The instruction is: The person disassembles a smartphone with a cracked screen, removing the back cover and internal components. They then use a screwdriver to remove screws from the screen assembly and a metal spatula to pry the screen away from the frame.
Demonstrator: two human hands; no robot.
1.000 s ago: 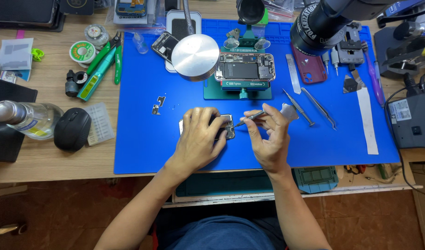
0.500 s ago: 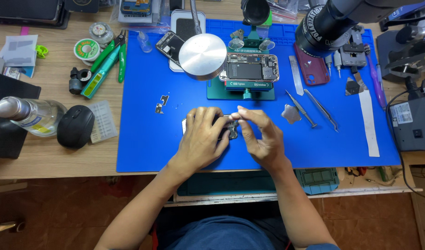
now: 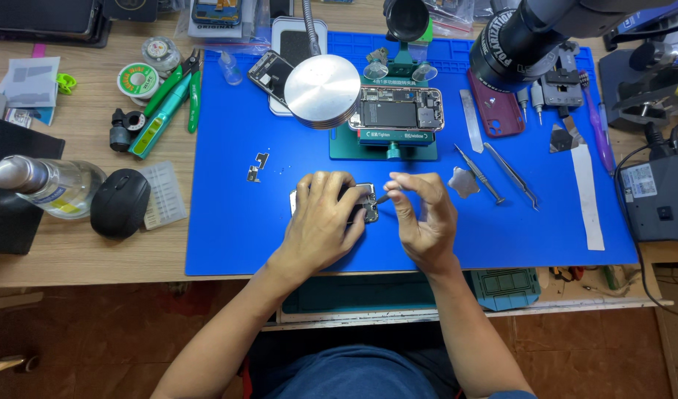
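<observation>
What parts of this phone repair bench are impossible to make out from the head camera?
- Small part on the blue mat: mostly covered by the left hand.
- Thin tool in the right hand: too small to identify.
- Microscope: cut off by the top edge.
- Tiny metal pieces: too small to name.

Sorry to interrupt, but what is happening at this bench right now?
A person is working on a small phone part on the blue mat. The left hand presses it down, while the right hand pinches a thin tool at its edge. An opened phone sits clamped in a green holder behind.
</observation>
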